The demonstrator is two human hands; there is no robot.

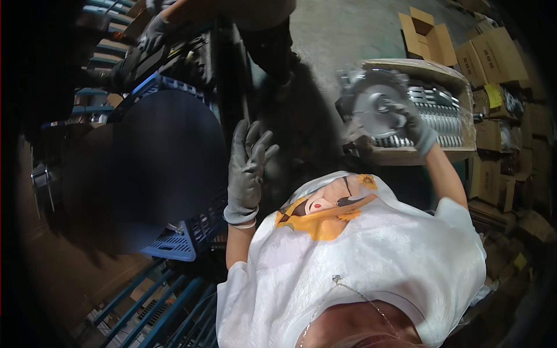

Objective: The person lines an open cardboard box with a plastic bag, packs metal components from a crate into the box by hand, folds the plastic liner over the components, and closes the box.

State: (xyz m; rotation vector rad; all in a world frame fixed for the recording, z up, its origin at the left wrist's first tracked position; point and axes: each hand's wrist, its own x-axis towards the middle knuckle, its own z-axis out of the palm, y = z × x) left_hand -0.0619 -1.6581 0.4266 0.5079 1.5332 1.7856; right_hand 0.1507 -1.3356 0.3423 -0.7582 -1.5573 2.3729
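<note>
My right hand (413,123), in a grey work glove, grips a round silvery metal part (374,104) with a notched rim and a raised centre; motion blurs it a little. The part is over the left end of an open carton (429,153). Inside that carton stand tightly packed rows of similar metal parts (444,119). My left hand (248,165), also gloved in grey, is raised with its fingers spread and nothing in it. Nearest to it, on the left, is a blue plastic crate (174,246), mostly hidden behind a large dark round shape (168,156).
At the upper left, another person's gloved hand (154,35) is near dark equipment. An open empty box (426,37) lies on the grey floor beyond the carton. Stacked cardboard boxes (493,58) line the right side. Blue-green slats or rollers (156,307) run at the lower left.
</note>
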